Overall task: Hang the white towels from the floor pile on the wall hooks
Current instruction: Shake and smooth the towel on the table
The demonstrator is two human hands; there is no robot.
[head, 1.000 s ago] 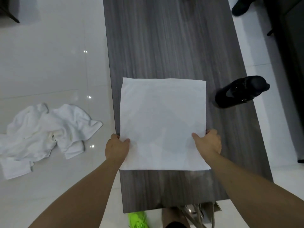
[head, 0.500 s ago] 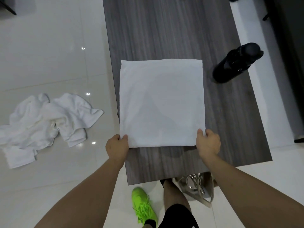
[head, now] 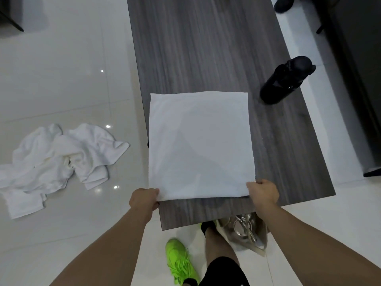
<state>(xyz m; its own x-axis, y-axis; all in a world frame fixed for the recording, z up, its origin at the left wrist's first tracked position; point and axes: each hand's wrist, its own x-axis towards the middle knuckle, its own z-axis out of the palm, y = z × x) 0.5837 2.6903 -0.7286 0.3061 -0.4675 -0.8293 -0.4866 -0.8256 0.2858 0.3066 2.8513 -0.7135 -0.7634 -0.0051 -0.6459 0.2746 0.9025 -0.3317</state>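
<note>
Two hands are seen from the head camera: the left hand [head: 143,200] and right hand [head: 262,191], fingers clenched on the near corners of a folded white towel [head: 200,145] laid flat on the grey bench [head: 206,48]. More white towels [head: 59,162] are heaped on the floor [head: 61,69], left of the bench. A black bottle [head: 285,80] stands near the bench's right edge.

White folded towel [head: 200,145] on a grey wood-grain table [head: 206,48] — white towel pile [head: 55,162], glossy white floor tiles [head: 61,69], 1 neon-green shoe [head: 181,263], black bottle [head: 286,79].
</note>
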